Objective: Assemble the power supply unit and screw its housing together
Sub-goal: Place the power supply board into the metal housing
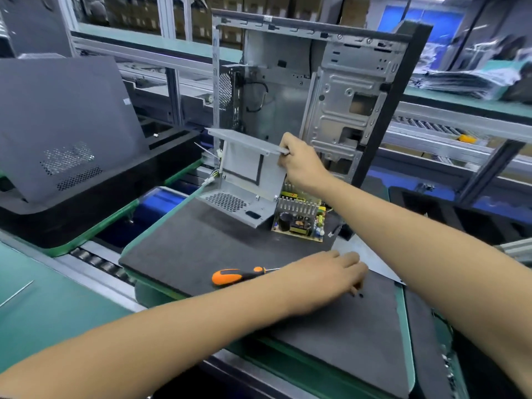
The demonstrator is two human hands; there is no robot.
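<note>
A grey sheet-metal power supply housing (pixel 247 174) stands tilted on the dark foam mat (pixel 201 243), its vented side facing down and forward. My right hand (pixel 299 162) grips the housing's upper right edge. To its right lies the green circuit board (pixel 299 220) with a finned heatsink and capacitors, partly behind the housing. My left hand (pixel 325 277) reaches across the mat with fingertips down at small dark screws (pixel 359 295); whether it pinches one is hidden. An orange-and-black screwdriver (pixel 239 275) lies on the mat just left of that hand.
An open grey computer case (pixel 331 90) stands upright behind the mat. A dark side panel (pixel 66 122) leans on a tray at the left. Roller conveyor (pixel 98 263) runs between green-edged trays. Shelving and stacked material fill the background.
</note>
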